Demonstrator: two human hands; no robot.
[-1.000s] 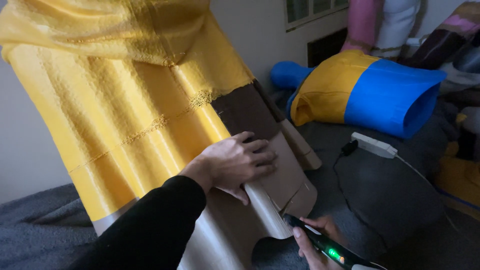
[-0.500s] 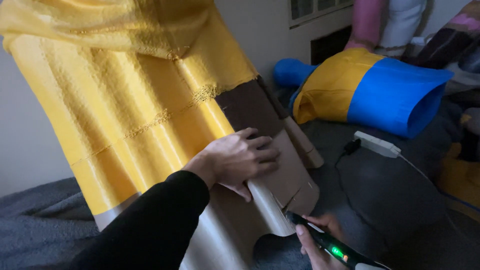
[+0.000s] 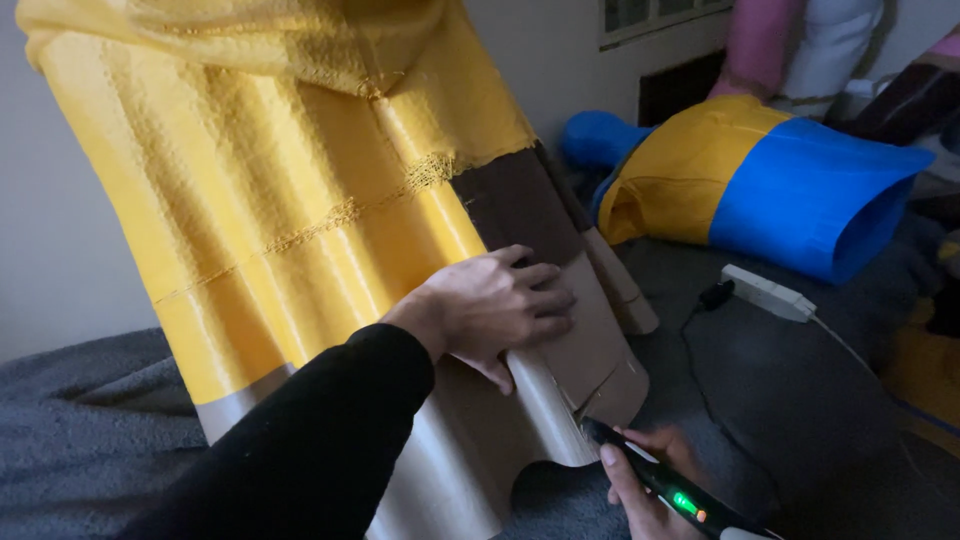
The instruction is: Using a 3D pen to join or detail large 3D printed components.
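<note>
A big cardboard shape (image 3: 590,340) leans up from the grey blanket (image 3: 90,420), tilted, with its long side running from the top left down to the bottom right. Yellow cloth (image 3: 290,180) wraps its upper part. The left hand (image 3: 495,305) lies flat on the cardboard with its fingers (image 3: 545,300) spread open, pressing and not gripping; they point to the right. The right hand (image 3: 640,480) is closed around a dark pen-like tool (image 3: 665,485) (it has a small green light). The tool lies slanted, and its tip points up and left, touching the low edge of the cardboard. Farther back lies a yellow and blue stuffed shape (image 3: 770,180). A white plug box (image 3: 765,292) with a cord rests near it.
</note>
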